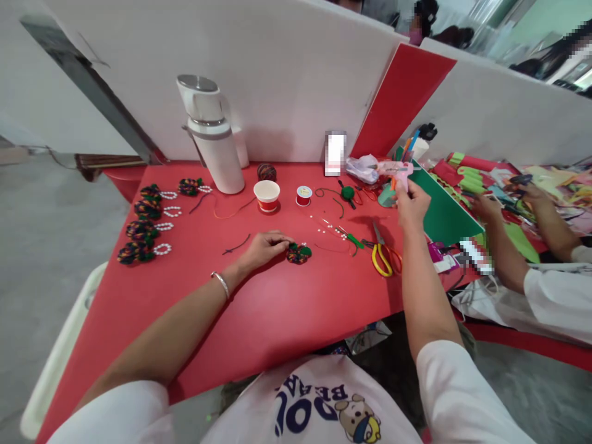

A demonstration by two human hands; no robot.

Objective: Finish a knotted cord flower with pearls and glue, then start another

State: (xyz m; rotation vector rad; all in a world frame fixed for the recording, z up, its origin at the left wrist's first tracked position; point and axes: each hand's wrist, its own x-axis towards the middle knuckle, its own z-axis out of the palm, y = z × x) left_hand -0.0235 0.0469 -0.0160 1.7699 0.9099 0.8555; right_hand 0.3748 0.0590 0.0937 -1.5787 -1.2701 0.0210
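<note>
My left hand [266, 250] rests on the red table with its fingers closed on the edge of a small crocheted yarn piece [300, 253], dark multicoloured with green parts. At the back right, my right hand [413, 203] is raised, its fingers wrapped round a pink glue gun [403, 169]. Below that hand lie yellow-handled scissors [382, 262]. Between the two hands are several small white beads [330, 229] and a green-handled crochet hook [355, 240].
Several finished-looking yarn pieces with bead loops [141, 229] line the left side. A white flask [210, 142], paper cup [267, 197], thread spool [304, 196] and phone [335, 153] stand toward the back. Right of a green board [444, 206], a co-worker's hands [488, 208] handle coloured material.
</note>
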